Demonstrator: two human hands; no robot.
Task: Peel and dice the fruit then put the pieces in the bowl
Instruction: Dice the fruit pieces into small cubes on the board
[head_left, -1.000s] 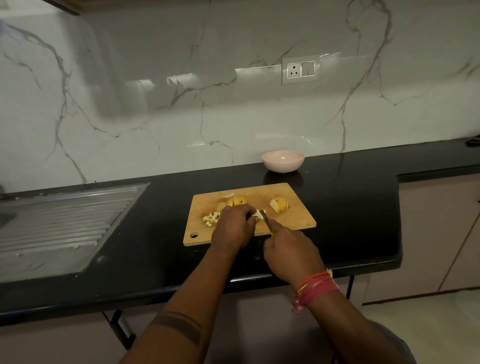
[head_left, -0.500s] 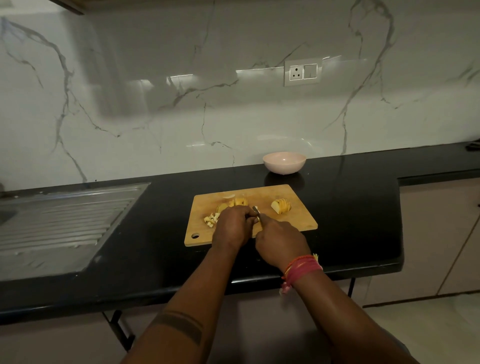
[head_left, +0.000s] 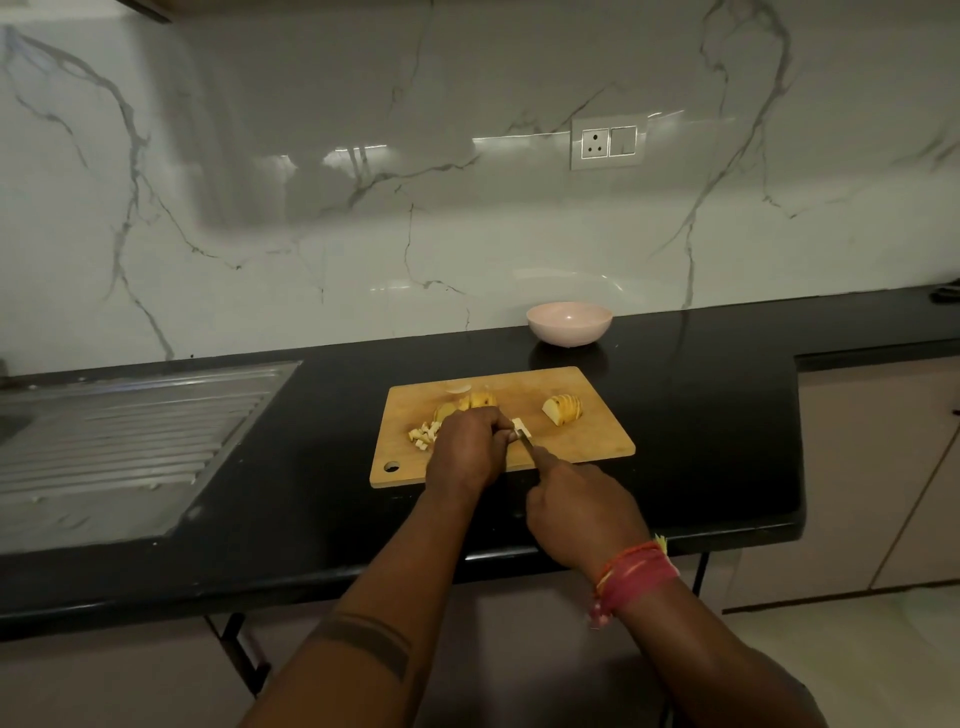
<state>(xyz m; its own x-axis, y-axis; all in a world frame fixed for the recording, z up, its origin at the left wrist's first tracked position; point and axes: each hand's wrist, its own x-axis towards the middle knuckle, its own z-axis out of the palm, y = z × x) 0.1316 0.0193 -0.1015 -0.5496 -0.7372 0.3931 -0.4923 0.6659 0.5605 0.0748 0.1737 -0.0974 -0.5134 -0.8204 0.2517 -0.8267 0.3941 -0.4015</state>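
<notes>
Head view: the right hand (head_left: 582, 512), gripping the knife (head_left: 525, 442), has drawn back from the left hand (head_left: 467, 452), which pins the fruit piece (head_left: 521, 429) on the cutting board (head_left: 582, 441); another slice is done, while the bowl (head_left: 569, 324) awaits.

- Bare black desk (head_left: 701, 415) is seen between the cutting board (head_left: 582, 441) and the bowl (head_left: 569, 323), and to the board's right.
- The board's right half is blocked only by a sliced fruit piece (head_left: 563, 409) (its near right corner is bare).
- The left half is crowded by diced bits (head_left: 423, 435) and the left hand (head_left: 467, 449).
- Leftward, the ribbed drainboard (head_left: 130, 447) lies flat.
</notes>
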